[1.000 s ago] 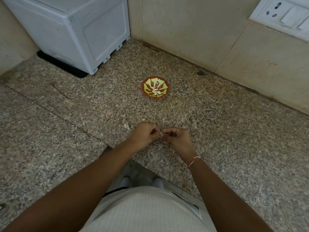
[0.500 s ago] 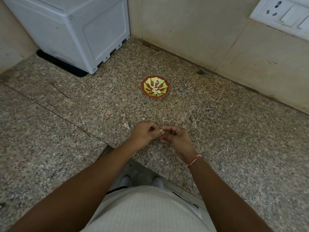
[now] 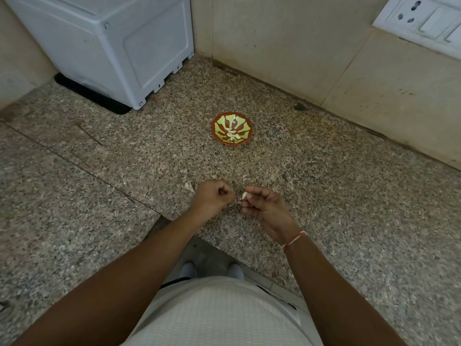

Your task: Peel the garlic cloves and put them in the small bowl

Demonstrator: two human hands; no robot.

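Over the granite bench, my right hand pinches a pale garlic clove at its fingertips, while my left hand is curled just beside it; whether it holds peel I cannot tell. The small bowl, already holding peeled cloves, sits straight ahead, slightly nearer my right hand

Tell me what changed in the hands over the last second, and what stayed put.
The left hand and right hand have drawn slightly apart; the right now pinches a pale garlic clove in plain view. The small bowl and its peeled cloves stayed put.
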